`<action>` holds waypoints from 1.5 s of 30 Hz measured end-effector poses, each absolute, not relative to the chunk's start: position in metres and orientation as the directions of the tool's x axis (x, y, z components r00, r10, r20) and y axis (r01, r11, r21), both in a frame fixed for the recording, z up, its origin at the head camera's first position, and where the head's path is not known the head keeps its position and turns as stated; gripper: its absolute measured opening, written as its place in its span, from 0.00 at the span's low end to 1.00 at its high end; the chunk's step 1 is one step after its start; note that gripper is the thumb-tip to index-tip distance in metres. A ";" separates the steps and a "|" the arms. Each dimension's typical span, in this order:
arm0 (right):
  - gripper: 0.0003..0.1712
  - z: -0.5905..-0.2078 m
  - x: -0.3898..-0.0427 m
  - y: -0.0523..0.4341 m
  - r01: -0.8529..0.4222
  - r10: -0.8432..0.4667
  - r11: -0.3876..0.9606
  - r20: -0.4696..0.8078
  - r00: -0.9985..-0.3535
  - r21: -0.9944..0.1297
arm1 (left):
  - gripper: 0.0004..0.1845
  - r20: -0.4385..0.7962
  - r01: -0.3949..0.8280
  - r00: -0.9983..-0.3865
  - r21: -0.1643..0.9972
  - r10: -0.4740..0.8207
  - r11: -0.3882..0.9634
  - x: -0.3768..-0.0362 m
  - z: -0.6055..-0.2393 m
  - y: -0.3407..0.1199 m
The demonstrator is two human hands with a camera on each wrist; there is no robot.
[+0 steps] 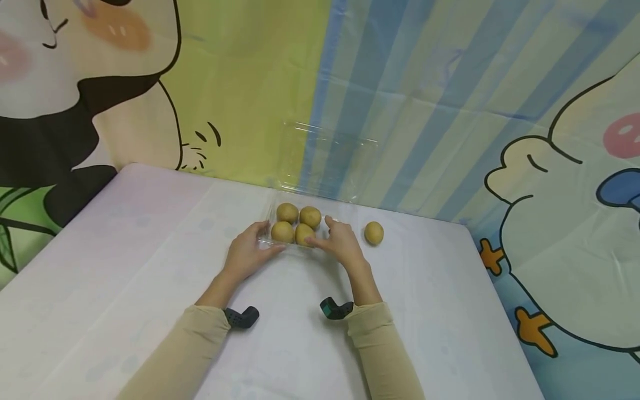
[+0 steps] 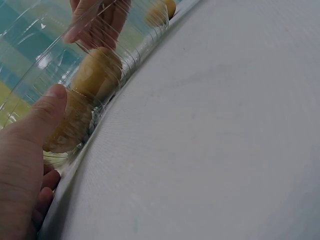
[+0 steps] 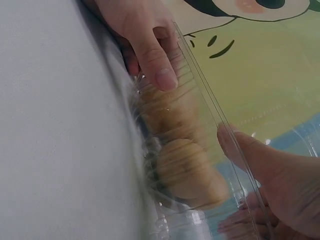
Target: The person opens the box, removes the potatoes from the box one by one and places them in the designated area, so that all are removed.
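A clear plastic clamshell box [image 1: 266, 240] stands on the table with its transparent lid [image 1: 327, 161] raised at the back. Several yellow-brown potatoes [image 1: 287, 213] sit in its left part, in two rows. My left hand [image 1: 246, 253] grips the box's left end, its thumb [image 2: 50, 102] lying against the near wall. Over the right part of the box is my right hand [image 1: 342, 244], its thumb beside the near right potato [image 1: 303, 235]. Through the plastic, the right hand's fingers [image 3: 245, 217] look extended, with nothing held between them. Whether they touch that potato is unclear.
One loose potato [image 1: 374, 233] lies on the white-covered table [image 1: 425, 311], to the right of the box. Behind the table hangs a printed cloth [image 1: 250, 100] with cartoon animals and stripes. Both wrists wear black devices [image 1: 242, 318].
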State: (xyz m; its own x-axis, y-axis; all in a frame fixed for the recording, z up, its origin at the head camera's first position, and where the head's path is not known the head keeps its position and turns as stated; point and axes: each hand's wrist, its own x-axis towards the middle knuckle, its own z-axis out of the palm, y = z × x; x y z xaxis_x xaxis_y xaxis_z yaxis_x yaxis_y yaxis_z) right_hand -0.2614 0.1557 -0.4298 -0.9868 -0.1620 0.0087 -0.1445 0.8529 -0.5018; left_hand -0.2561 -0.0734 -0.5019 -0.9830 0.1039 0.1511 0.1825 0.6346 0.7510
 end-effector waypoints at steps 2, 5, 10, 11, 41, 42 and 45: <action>0.48 -0.430 -0.262 0.153 -0.151 -0.168 0.867 0.006 -0.986 -0.475 | 0.49 0.147 0.178 -0.984 0.752 0.102 0.634 -0.256 -0.502 -0.074; 0.43 -0.429 -0.262 0.150 -0.171 -0.187 0.877 0.008 -0.982 -0.450 | 0.48 0.150 0.180 -0.984 0.753 0.102 0.633 -0.256 -0.502 -0.075; 0.26 -0.430 -0.263 0.147 -0.213 -0.226 0.881 0.020 -0.974 -0.422 | 0.49 0.150 0.178 -0.984 0.754 0.098 0.632 -0.255 -0.503 -0.076; 0.25 -0.430 -0.263 0.147 -0.215 -0.228 0.880 0.019 -0.973 -0.423 | 0.49 0.150 0.177 -0.984 0.755 0.096 0.632 -0.255 -0.503 -0.076; 0.31 -0.438 -0.273 0.146 -0.139 -0.217 0.792 -0.062 -0.974 -0.595 | 0.45 0.159 0.186 -0.982 0.756 0.099 0.627 -0.255 -0.498 -0.075; 0.31 -0.438 -0.273 0.145 -0.138 -0.219 0.786 -0.064 -0.974 -0.603 | 0.45 0.158 0.185 -0.983 0.756 0.098 0.628 -0.255 -0.498 -0.075; 0.31 -0.438 -0.273 0.145 -0.131 -0.217 0.777 -0.068 -0.974 -0.616 | 0.45 0.154 0.180 -0.983 0.755 0.097 0.631 -0.254 -0.498 -0.075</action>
